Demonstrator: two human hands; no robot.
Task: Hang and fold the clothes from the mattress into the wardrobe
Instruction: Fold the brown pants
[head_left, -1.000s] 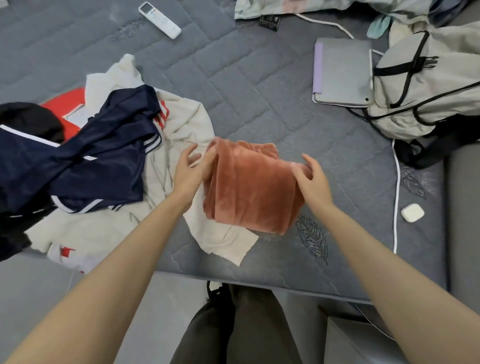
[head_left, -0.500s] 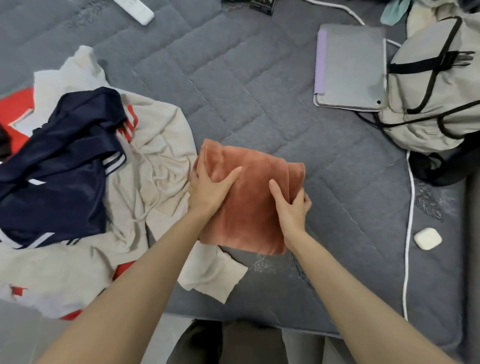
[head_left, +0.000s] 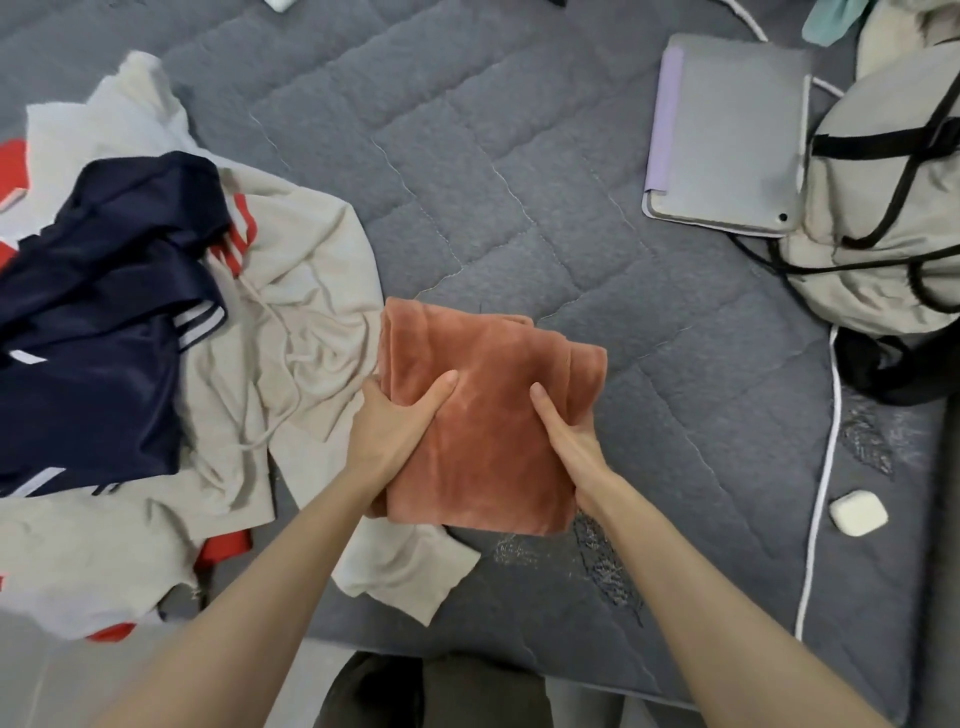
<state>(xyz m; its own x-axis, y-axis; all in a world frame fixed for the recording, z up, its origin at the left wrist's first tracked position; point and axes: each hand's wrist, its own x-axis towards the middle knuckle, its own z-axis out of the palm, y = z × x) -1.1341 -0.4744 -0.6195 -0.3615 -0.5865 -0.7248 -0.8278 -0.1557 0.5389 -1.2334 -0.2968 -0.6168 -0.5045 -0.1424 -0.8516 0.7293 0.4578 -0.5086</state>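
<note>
1. The grey quilted mattress (head_left: 519, 182) carries everything here; its far and left parts run out of view.
2. A cream garment (head_left: 311, 291) sprawls crumpled over the left side, with red stripes showing where the navy garment (head_left: 104, 338) lies on top of it (the navy one is cut off at the left edge).
3. The beige backpack (head_left: 841, 202) sits at the far right, crossed by black straps. It is cut off by the edge, and I cannot see inside it.
4. The rust garment (head_left: 493, 441) is folded into a thick, nearly square bundle near the mattress's front edge, just right of the cream pile. Its slightly longer side runs away from me, the far edge slants with the left corner farthest, and stacked fold edges show along the right. Its near-left corner overlaps a cream sleeve; whether it rests or is lifted, I cannot tell.
5. A grey tablet (head_left: 727, 140) with a lilac spine lies flat beside the backpack.
6. My left grip (head_left: 395, 421) clasps the bundle's left edge, thumb on top, fingers hidden beneath.
7. My right grip (head_left: 571, 441) clasps the right edge likewise.
8. A white cable (head_left: 826, 441) trails down the right side.
9. A small white case (head_left: 857, 513) lies just right of the cable.
</note>
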